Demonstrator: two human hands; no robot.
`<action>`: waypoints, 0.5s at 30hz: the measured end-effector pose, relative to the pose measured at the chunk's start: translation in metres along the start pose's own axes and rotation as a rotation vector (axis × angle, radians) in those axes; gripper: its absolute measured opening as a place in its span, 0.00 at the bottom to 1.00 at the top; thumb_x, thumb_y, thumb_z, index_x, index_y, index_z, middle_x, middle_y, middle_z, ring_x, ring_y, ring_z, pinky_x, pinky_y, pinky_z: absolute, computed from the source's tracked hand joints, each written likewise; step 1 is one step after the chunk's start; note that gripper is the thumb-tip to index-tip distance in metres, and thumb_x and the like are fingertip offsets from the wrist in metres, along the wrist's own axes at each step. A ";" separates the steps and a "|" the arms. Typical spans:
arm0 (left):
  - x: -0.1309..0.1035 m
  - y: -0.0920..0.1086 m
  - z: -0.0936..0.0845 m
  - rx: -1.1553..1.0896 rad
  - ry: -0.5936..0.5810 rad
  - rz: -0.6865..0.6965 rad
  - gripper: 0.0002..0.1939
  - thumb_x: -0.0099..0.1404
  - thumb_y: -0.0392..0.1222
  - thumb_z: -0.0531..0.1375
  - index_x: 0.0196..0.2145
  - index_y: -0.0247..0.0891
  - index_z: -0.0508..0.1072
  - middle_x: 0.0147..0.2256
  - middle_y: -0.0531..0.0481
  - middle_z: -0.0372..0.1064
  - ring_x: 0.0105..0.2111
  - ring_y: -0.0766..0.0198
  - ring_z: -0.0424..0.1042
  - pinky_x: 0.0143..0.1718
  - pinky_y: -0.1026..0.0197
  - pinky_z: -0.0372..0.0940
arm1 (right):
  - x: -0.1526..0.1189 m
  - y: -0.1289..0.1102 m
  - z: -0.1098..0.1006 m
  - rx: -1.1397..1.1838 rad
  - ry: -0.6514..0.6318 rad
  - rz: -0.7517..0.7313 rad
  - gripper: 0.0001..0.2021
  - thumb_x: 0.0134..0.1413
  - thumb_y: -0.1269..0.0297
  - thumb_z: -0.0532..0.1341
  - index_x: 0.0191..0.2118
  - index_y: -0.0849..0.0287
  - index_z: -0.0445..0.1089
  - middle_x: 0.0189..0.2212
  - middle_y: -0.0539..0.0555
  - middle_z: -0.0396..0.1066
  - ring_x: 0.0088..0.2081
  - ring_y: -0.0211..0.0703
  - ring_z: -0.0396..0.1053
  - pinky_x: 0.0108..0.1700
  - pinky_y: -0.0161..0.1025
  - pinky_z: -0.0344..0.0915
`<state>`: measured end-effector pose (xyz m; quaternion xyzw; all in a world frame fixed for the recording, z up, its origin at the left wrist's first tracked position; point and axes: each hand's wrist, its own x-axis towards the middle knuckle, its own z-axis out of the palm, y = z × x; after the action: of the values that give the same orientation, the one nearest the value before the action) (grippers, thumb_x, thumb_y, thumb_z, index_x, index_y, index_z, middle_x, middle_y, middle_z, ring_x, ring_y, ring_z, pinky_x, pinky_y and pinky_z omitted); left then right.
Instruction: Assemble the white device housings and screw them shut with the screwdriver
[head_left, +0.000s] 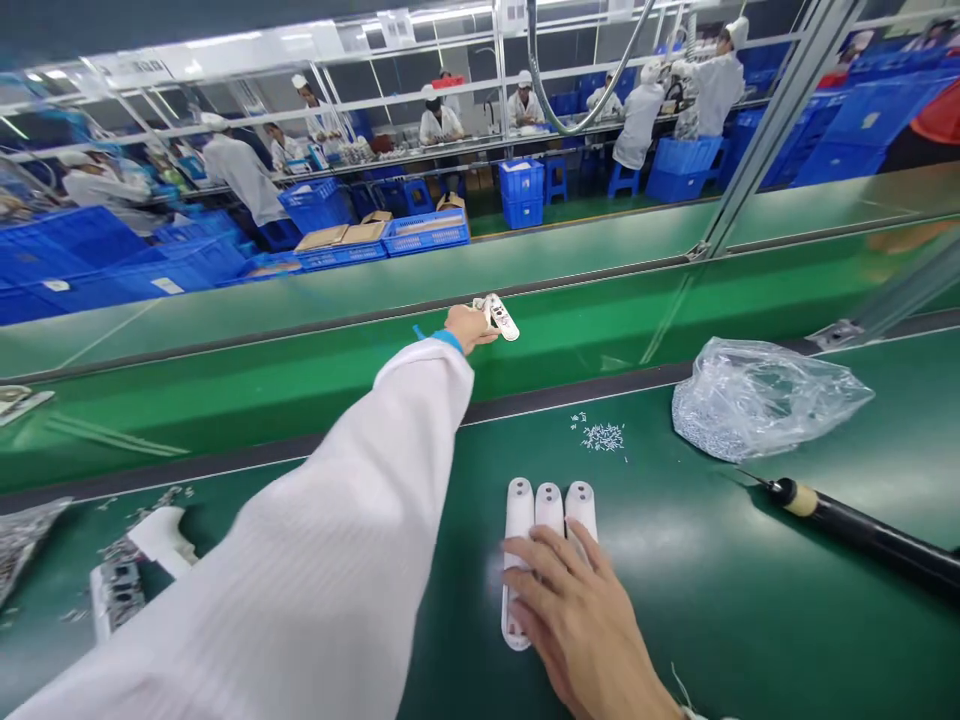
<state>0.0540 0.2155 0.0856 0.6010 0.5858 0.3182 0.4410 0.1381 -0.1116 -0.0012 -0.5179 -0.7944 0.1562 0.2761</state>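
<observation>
My left hand (466,328), with a blue band at the wrist, is stretched far forward over the green conveyor belt. Its fingers are closed on a white plastic housing (505,320) with dark openings. On the near bench, three long white handle-shaped pieces (519,510) lie side by side, each with two dark holes at the rounded far end. My right hand (581,610) rests across them, fingers outstretched and touching their tops; it covers much of the middle and right pieces.
A small pile of screws (602,437) lies beyond the white pieces. To the right are a clear bag (765,400) of small parts and a black electric screwdriver (862,530). White housings (163,538) lie at left. A metal post (780,130) rises beyond the belt.
</observation>
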 end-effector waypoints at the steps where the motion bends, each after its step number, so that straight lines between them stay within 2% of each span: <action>1: -0.009 0.001 -0.011 -0.025 -0.003 -0.003 0.16 0.71 0.43 0.61 0.53 0.34 0.70 0.49 0.42 0.71 0.44 0.58 0.74 0.44 0.51 0.73 | -0.001 0.000 -0.001 0.023 0.023 0.023 0.11 0.63 0.69 0.57 0.45 0.48 0.73 0.53 0.46 0.74 0.54 0.53 0.71 0.61 0.62 0.62; 4: -0.049 0.005 -0.051 -0.095 -0.028 0.021 0.08 0.69 0.29 0.59 0.46 0.29 0.70 0.39 0.43 0.74 0.36 0.64 0.76 0.44 0.55 0.72 | -0.007 0.006 -0.018 0.179 0.173 0.169 0.10 0.66 0.66 0.56 0.44 0.49 0.74 0.53 0.50 0.73 0.56 0.51 0.68 0.61 0.58 0.62; 6: -0.090 0.009 -0.079 -0.137 -0.089 0.082 0.07 0.65 0.24 0.59 0.39 0.30 0.71 0.36 0.44 0.76 0.33 0.65 0.76 0.44 0.56 0.71 | -0.006 0.010 -0.039 0.321 0.312 0.330 0.10 0.66 0.60 0.57 0.47 0.48 0.74 0.57 0.52 0.70 0.59 0.51 0.65 0.61 0.56 0.62; 8: -0.140 0.009 -0.101 -0.182 -0.204 0.166 0.03 0.65 0.29 0.61 0.35 0.33 0.70 0.36 0.45 0.76 0.30 0.66 0.75 0.41 0.55 0.70 | -0.001 0.009 -0.059 0.441 0.457 0.476 0.14 0.65 0.55 0.58 0.53 0.47 0.72 0.62 0.52 0.64 0.64 0.51 0.60 0.65 0.55 0.58; 10: -0.190 0.003 -0.113 -0.195 -0.281 0.155 0.04 0.67 0.37 0.62 0.34 0.36 0.71 0.36 0.46 0.77 0.32 0.63 0.75 0.41 0.56 0.69 | 0.007 0.002 -0.074 0.576 0.532 0.566 0.22 0.64 0.50 0.58 0.61 0.46 0.66 0.66 0.51 0.58 0.68 0.50 0.53 0.69 0.55 0.51; 12: -0.234 -0.012 -0.113 -0.180 -0.382 0.094 0.06 0.69 0.41 0.61 0.35 0.38 0.70 0.34 0.48 0.77 0.36 0.61 0.75 0.45 0.56 0.66 | 0.014 -0.010 -0.078 0.816 0.479 0.617 0.26 0.64 0.46 0.56 0.64 0.47 0.63 0.67 0.51 0.57 0.69 0.49 0.50 0.70 0.53 0.46; 15: -0.280 -0.047 -0.093 -0.174 -0.503 0.050 0.09 0.73 0.44 0.55 0.35 0.40 0.70 0.31 0.51 0.75 0.38 0.60 0.74 0.47 0.57 0.64 | 0.018 -0.031 -0.064 1.341 0.240 0.636 0.27 0.63 0.41 0.55 0.57 0.54 0.71 0.60 0.57 0.67 0.66 0.53 0.57 0.68 0.53 0.52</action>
<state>-0.0808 -0.0494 0.1192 0.6352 0.4133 0.2189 0.6146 0.1482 -0.1104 0.0710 -0.4569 -0.3056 0.6213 0.5584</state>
